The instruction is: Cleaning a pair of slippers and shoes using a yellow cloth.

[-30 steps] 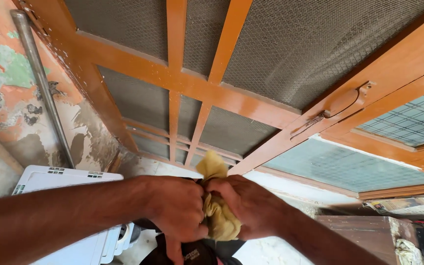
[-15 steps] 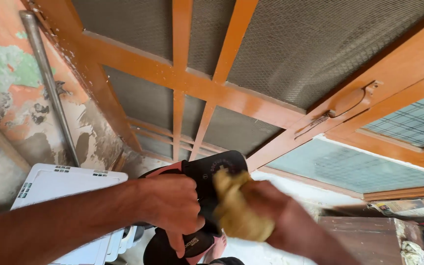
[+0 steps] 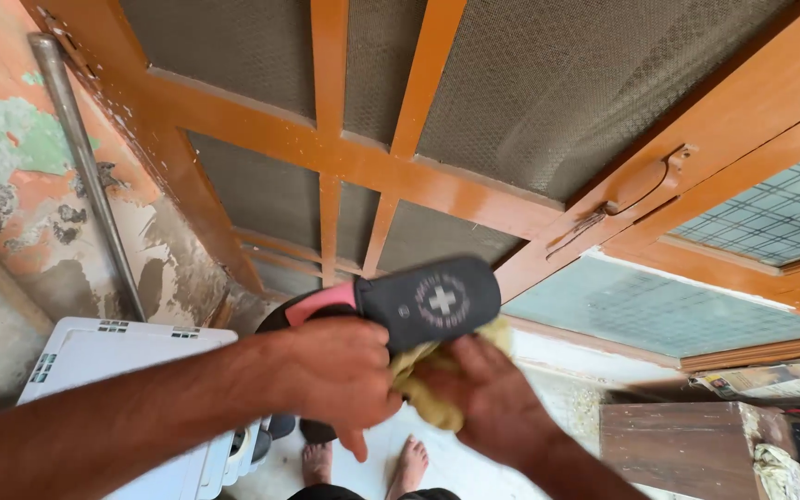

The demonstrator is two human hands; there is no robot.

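While the person stands barefoot before the door point(image 3: 474, 199), the left hand point(image 3: 340, 375) is closed around the middle of a sandal point(image 3: 418, 304), at the place where the pink strap point(image 3: 321, 301) meets the dark footbed, and it holds the sandal up in front of the chest with the heel end pointing to the right. The right hand point(image 3: 479, 393) is clenched on a yellow cloth point(image 3: 428, 389) and presses it against the underside of the sandal, just below the round white mark on the heel. The sandal looks light, and I judge it half stiff: the sole should keep its shape under rubbing, but the foam can bend a little if it is squeezed hard. Its surface seems matte, so it should not slip easily from dry fingers. The best hold is, I think, where the left hand already is, across the waist of the sole with the strap under the thumb, because the ends stay free for the cloth. The cloth is soft and crumpled, it gives no resistance and must be bunched in the palm. Below the hands the person's feet point(image 3: 363, 463) show on the pale floor. A white crate point(image 3: 113, 347) stands to the left, near a metal pipe point(image 3: 85, 167) on the peeling wall, and a wooden box point(image 3: 678, 440) stands to the right.
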